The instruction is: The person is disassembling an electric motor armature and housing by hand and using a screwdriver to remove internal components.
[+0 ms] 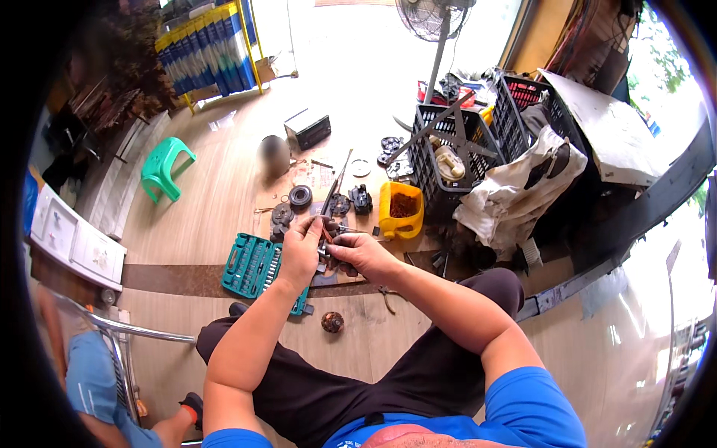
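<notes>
In front of my knees, my left hand (300,246) is closed, with thumb and fingertips pinched on a thin copper-coloured piece (326,233). My right hand (361,252) meets it from the other side, fingers curled in at the piece's lower end. What kind of part it is, I cannot make out. Just beyond the fingers, a long dark slender tool or rod (337,179) points away from me; whether a hand touches it is unclear. Dark round motor parts (301,196) and a black block-shaped part (361,199) lie around the hands on a stained cardboard sheet (278,192).
An open teal socket set (250,265) lies left of my hands, a copper-wound rotor (332,322) nearer me, pliers (388,300) to the right. A cut yellow jug (401,211) and black crates (448,160) stand right. A green stool (168,169) is left; another person (101,381) sits lower left.
</notes>
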{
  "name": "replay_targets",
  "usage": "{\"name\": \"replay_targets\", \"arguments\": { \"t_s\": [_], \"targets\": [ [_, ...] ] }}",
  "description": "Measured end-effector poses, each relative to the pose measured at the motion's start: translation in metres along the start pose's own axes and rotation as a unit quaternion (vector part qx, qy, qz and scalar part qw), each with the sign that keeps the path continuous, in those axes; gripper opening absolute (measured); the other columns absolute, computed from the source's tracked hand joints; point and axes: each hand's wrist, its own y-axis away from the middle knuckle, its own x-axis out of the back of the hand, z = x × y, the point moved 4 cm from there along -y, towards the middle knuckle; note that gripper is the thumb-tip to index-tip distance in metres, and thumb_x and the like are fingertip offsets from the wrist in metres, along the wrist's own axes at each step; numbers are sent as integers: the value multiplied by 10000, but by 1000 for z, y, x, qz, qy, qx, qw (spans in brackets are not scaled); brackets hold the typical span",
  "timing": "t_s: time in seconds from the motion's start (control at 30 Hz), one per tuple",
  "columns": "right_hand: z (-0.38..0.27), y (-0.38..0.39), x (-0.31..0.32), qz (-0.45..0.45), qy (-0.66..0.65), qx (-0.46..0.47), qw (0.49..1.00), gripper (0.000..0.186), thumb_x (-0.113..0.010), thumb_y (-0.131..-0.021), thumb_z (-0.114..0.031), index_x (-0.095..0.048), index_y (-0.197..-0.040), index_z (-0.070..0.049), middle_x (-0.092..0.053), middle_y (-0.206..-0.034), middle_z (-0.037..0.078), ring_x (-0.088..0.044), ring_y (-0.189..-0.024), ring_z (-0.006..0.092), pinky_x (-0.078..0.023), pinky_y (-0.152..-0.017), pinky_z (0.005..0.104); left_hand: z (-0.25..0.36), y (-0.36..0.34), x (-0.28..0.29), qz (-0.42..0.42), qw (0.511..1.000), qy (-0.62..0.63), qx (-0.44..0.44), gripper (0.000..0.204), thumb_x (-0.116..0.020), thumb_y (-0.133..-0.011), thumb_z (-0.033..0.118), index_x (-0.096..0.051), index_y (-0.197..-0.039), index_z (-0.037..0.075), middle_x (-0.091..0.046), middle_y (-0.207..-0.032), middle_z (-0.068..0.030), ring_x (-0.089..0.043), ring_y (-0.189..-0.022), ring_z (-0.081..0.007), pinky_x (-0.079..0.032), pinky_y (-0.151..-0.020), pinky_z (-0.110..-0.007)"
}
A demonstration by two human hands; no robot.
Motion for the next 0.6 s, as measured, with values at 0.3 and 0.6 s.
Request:
{"name": "replay_targets", "arguments": {
  "t_s": [0.3, 0.6],
  "targets": [
    [0, 0, -4, -17, 22, 16, 999, 174, -630, -951, -231, -650, -965, -59, -608, -746, -19, -451, -541, 34, -345, -475, 208, -5, 2, 1, -48, 993, 105, 22, 222, -519, -1009, 191, -639, -1027, 5, -697, -934, -74, -657, -818, -122, -528, -755, -255],
    [-3, 2, -9, 8, 41, 36, 998, 182, -621, -960, -228, -691, -945, -61, -557, -691, -67, -455, -571, 13, -347, -492, 209, 2, 6, -2, -26, 999, 46, -9, 229, -506, -1016, 181, -638, -917, 21, -660, -818, -33, -576, -720, -80, -468, -697, -219]
  ]
}}
